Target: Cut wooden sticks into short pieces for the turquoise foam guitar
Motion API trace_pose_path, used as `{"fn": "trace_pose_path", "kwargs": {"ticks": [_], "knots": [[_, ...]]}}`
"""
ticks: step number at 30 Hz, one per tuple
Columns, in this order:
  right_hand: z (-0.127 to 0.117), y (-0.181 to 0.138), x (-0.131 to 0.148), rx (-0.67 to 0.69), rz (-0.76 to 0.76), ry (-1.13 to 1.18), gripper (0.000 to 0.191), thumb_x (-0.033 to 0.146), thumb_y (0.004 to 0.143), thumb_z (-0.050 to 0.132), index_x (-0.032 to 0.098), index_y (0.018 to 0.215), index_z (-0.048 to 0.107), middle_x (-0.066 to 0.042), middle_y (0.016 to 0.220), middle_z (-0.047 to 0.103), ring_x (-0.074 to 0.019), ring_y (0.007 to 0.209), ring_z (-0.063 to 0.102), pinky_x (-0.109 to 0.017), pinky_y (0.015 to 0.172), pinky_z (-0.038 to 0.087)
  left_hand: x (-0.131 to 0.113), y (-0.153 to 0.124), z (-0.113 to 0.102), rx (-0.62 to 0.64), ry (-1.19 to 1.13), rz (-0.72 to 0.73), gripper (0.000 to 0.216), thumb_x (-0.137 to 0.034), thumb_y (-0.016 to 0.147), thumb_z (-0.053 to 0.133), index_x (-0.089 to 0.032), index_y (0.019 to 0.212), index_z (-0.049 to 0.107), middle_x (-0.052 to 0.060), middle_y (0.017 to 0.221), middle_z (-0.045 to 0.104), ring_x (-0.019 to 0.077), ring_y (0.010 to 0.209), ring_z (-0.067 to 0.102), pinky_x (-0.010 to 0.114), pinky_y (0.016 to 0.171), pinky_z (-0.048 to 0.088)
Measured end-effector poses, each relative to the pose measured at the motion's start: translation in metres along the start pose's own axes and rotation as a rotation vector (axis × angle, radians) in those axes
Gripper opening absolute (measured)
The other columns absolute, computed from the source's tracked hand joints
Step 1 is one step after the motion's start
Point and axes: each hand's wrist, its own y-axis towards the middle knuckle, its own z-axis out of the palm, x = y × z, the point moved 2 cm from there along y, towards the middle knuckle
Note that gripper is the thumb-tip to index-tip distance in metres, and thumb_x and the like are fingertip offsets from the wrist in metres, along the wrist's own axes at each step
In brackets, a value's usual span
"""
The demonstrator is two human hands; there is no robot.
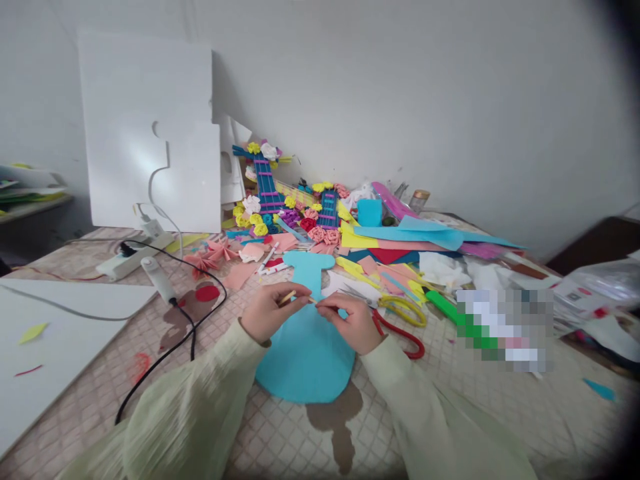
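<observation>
A thin pale-yellow strip, perhaps rolled paper or a small stick, is pinched between the thumb and fingers of my left hand. Opposite it, the fingertips of my right hand close on the strip's other end, and the two hands nearly touch. Beneath both lies a light-blue cutout with a wide rounded bottom and a narrow neck ending in a crossbar. Just right of my right hand rest yellow-handled scissors and a red-handled pair.
A white power strip, a glue gun-like white tool and a black cable occupy the left. Paper-flower models stand at the back amid paper scraps. A white board leans on the wall. A green object lies right.
</observation>
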Motion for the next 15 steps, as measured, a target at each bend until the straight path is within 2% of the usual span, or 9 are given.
{"fn": "trace_pose_path", "kwargs": {"ticks": [2, 4, 6, 8, 9, 10, 12, 15], "knots": [[0.000, 0.000, -0.005, 0.007, 0.063, 0.033, 0.018, 0.025, 0.080, 0.052, 0.016, 0.079, 0.067, -0.005, 0.068, 0.067, -0.0131, 0.057, 0.058, -0.025, 0.058, 0.047, 0.000, 0.000, -0.007, -0.054, 0.140, 0.020, 0.024, -0.037, 0.074, 0.058, -0.015, 0.080, 0.066, 0.004, 0.069, 0.067, 0.0090, 0.048, 0.049, 0.021, 0.047, 0.039], [-0.002, -0.001, -0.014, -0.016, 0.159, 0.069, 0.020, 0.026, 0.080, 0.051, 0.016, 0.081, 0.068, -0.004, 0.069, 0.068, -0.0122, 0.053, 0.058, -0.025, 0.056, 0.048, 0.000, 0.001, -0.024, -0.119, 0.225, 0.026, 0.025, -0.039, 0.073, 0.059, -0.016, 0.078, 0.066, 0.003, 0.069, 0.066, 0.0068, 0.044, 0.041, 0.020, 0.043, 0.033], [-0.005, -0.001, -0.022, -0.053, 0.237, 0.095, 0.020, 0.029, 0.078, 0.053, 0.016, 0.082, 0.068, -0.004, 0.070, 0.069, -0.0123, 0.050, 0.060, -0.025, 0.054, 0.049, 0.002, 0.002, -0.049, -0.211, 0.370, 0.013, 0.028, -0.043, 0.073, 0.058, -0.016, 0.079, 0.066, 0.003, 0.072, 0.065, 0.0074, 0.047, 0.042, 0.020, 0.045, 0.032], [-0.008, -0.002, -0.029, -0.088, 0.289, 0.102, 0.022, 0.033, 0.076, 0.056, 0.015, 0.081, 0.068, -0.005, 0.070, 0.070, -0.0127, 0.046, 0.060, -0.024, 0.048, 0.048, 0.009, 0.004, -0.079, -0.338, 0.637, -0.105, 0.035, -0.045, 0.077, 0.050, -0.017, 0.091, 0.065, 0.001, 0.065, 0.063, 0.0099, 0.051, 0.046, 0.020, 0.048, 0.034], [-0.010, -0.001, -0.032, -0.102, 0.308, 0.101, 0.024, 0.036, 0.075, 0.056, 0.015, 0.080, 0.068, -0.006, 0.070, 0.070, -0.0129, 0.043, 0.059, -0.023, 0.043, 0.047, 0.014, 0.006, -0.092, -0.326, 0.803, -0.184, 0.034, -0.045, 0.079, 0.047, -0.020, 0.095, 0.064, 0.000, 0.065, 0.062, 0.0109, 0.054, 0.049, 0.020, 0.050, 0.035], [-0.012, -0.001, -0.034, -0.117, 0.327, 0.100, 0.027, 0.038, 0.074, 0.057, 0.014, 0.079, 0.068, -0.007, 0.070, 0.070, -0.0130, 0.040, 0.059, -0.023, 0.038, 0.044, 0.019, 0.009, -0.103, -0.326, 0.864, -0.225, 0.031, -0.041, 0.078, 0.049, -0.020, 0.094, 0.064, 0.001, 0.067, 0.063, 0.0126, 0.059, 0.052, 0.021, 0.054, 0.036], [-0.016, 0.000, -0.036, -0.145, 0.353, 0.094, 0.031, 0.043, 0.074, 0.056, 0.014, 0.076, 0.067, -0.007, 0.071, 0.070, -0.0130, 0.038, 0.058, -0.022, 0.033, 0.040, 0.032, 0.017, -0.121, -0.309, 0.928, -0.284, 0.023, -0.035, 0.075, 0.053, -0.019, 0.086, 0.066, 0.003, 0.074, 0.065, 0.0161, 0.068, 0.056, 0.023, 0.059, 0.038], [-0.022, 0.001, -0.035, -0.166, 0.356, 0.065, 0.035, 0.046, 0.075, 0.053, 0.015, 0.066, 0.064, -0.005, 0.063, 0.068, -0.0118, 0.037, 0.056, -0.021, 0.036, 0.040, 0.053, 0.032, -0.134, -0.245, 1.008, -0.372, 0.017, -0.029, 0.075, 0.055, -0.019, 0.083, 0.065, 0.004, 0.081, 0.066, 0.0190, 0.076, 0.059, 0.026, 0.064, 0.041]]}}
